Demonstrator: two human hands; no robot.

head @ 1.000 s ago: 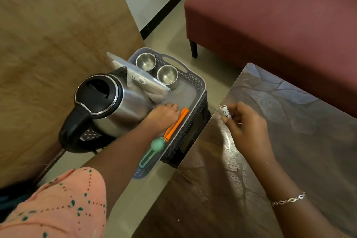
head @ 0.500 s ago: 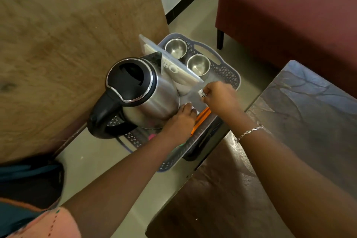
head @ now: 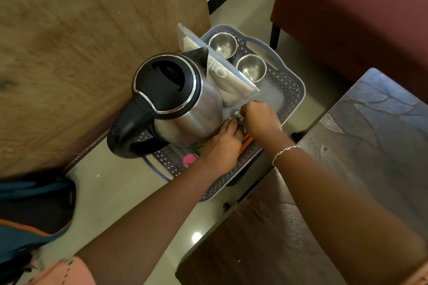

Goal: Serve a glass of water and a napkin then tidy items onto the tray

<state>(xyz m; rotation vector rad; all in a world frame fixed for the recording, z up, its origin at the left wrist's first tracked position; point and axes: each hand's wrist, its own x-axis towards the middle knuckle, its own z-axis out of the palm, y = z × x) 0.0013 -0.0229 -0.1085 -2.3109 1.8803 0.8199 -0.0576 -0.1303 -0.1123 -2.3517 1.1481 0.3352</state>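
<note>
A grey perforated tray (head: 290, 85) holds a steel electric kettle (head: 176, 102) with a black lid, a clear packet of napkins (head: 222, 71) standing on edge, and two steel cups (head: 223, 44) (head: 251, 67). My right hand (head: 260, 119) is low over the tray's middle, fingers closed on a small white patterned roll (head: 239, 116). My left hand (head: 223, 143) rests on the tray beside the kettle's base, lying over an orange utensil (head: 247, 139); whether it grips anything is hidden. A pink object (head: 190, 159) shows near the tray's front.
A dark patterned table (head: 347, 169) stands at the right, its corner beside the tray. A maroon sofa (head: 359, 7) is behind it. A wooden panel (head: 81, 41) fills the left. A dark blue bag (head: 30, 210) lies on the floor at lower left.
My right hand has carried the small white roll from the table edge over into the tray and lowered it beside the kettle. My left hand has stayed on the tray by the kettle.
</note>
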